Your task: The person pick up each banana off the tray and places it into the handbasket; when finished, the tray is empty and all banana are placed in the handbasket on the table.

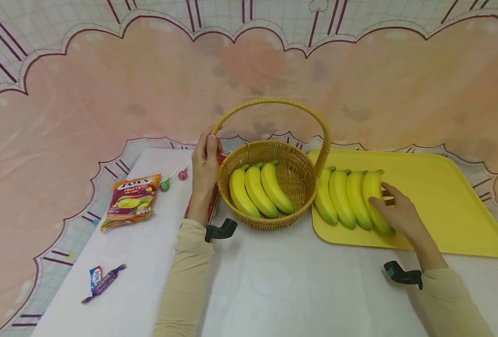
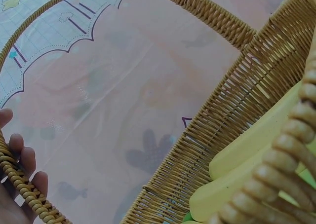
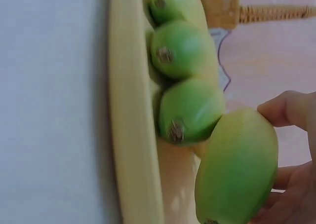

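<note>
The banana [image 1: 373, 201] I have in my right hand [image 1: 400, 215] is the rightmost of four on the yellow tray [image 1: 442, 201], leaning against its neighbours [image 1: 356, 199]. My thumb presses its upper face and my fingers lie along its right side, closed to about its thickness in a light pinch; whether it is clear of the tray I cannot tell.

I judge it light and fairly stiff, perhaps an imitation, with a smooth skin that could turn between my fingers. The thick middle seems the best place to hold it, since the curve could make it swing if taken by the stem or tip. I would not squeeze hard.

My right forearm slants in from the lower right, the hand reaching forward and leftward over the banana. My left arm reaches nearly straight ahead, its hand [image 1: 204, 161] raised, fingers curled round the left side of the handle [image 1: 274, 100]. The basket [image 1: 270, 224] stands on the worktop [image 1: 291, 281] with three bananas [image 1: 260, 192] inside.
</note>
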A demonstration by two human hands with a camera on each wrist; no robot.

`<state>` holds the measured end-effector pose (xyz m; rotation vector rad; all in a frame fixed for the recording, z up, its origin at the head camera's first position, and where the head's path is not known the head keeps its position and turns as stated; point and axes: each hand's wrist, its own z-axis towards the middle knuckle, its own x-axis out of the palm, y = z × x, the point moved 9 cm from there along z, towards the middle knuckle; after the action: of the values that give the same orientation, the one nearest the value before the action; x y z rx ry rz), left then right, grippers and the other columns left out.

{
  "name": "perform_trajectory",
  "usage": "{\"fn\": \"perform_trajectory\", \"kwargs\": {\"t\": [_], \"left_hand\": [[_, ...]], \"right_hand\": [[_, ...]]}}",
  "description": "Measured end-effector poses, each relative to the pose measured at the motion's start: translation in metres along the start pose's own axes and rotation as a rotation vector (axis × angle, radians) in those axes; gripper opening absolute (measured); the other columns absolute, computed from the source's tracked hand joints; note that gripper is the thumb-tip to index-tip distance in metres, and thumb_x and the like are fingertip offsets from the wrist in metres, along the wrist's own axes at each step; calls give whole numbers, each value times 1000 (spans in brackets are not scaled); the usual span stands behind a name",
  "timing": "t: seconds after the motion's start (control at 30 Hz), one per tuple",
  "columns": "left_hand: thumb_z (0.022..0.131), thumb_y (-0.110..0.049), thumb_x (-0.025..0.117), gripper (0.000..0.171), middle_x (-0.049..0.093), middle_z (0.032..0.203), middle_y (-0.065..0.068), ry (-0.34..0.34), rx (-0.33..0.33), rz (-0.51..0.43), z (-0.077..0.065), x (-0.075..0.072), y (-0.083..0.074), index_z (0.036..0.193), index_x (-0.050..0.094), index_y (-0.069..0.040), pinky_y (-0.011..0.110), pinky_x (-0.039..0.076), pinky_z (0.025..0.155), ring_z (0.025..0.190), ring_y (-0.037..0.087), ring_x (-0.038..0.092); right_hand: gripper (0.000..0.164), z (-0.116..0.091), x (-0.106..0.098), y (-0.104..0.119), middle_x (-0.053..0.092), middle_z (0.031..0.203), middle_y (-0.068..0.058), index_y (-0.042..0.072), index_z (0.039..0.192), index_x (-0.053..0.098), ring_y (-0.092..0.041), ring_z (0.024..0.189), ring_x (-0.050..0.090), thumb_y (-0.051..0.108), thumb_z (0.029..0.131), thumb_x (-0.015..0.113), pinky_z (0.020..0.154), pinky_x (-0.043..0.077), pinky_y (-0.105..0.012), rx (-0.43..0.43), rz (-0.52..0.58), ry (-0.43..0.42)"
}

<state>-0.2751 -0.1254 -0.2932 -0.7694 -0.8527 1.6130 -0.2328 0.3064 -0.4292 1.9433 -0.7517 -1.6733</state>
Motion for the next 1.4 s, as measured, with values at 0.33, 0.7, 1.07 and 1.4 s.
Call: {"fn": "perform_trajectory", "kwargs": {"t": [0.33, 0.7, 1.07, 1.4], "left_hand": [[103, -10, 34, 32, 43, 85, 30, 3, 6, -17, -1, -5, -1, 123, 52, 7, 19, 37, 68, 71, 6, 42], [103, -9, 34, 32, 48, 78, 8, 6, 11, -34, 0, -5, -2, 123, 52, 8, 22, 34, 63, 68, 8, 40], [103, -12, 35, 32, 43, 86, 29, 22, -20, -47, 1, 0, 0, 124, 51, 6, 24, 33, 64, 69, 8, 40], [103, -10, 34, 32, 43, 83, 26, 23, -2, -51, 0, 0, -1, 124, 53, 6, 23, 34, 64, 69, 8, 40]], "right_hand": [[74, -33, 15, 33, 40, 134, -29, -1, 149, 17, -43, 111, 46, 38, 96, 51, 81, 45, -51, -153, -3, -39], [70, -52, 38, 79, 47, 131, -19, 5, 148, 26, -32, 105, 52, 34, 93, 58, 76, 46, -32, -257, -11, -9], [65, -53, 58, 138, 54, 127, -14, 13, 147, 31, -26, 105, 54, 31, 92, 60, 79, 47, -35, -387, 21, 40], [73, -26, 82, 200, 54, 128, -5, 17, 149, 24, -21, 105, 55, 33, 90, 62, 79, 46, -34, -426, 61, 166]]}}
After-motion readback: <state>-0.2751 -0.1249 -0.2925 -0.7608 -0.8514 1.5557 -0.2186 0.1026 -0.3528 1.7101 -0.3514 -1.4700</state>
